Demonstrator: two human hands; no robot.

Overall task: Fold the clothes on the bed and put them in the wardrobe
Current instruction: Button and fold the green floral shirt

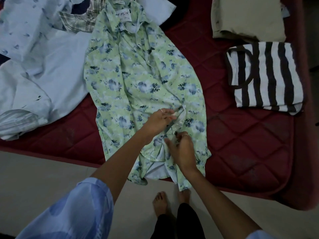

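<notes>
Under my fingers: floral shirt, thin woven cloth, matt, lightly creased. Beneath it, mattress, maroon quilted fabric with a faint sheen. Far right of my fingers: striped top, thicker, soft-looking matt knit.

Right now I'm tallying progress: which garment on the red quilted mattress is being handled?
The green floral button shirt, spread flat mid-bed; both the left hand and right hand pinch its front. The striped top and beige piece lie folded.
</notes>
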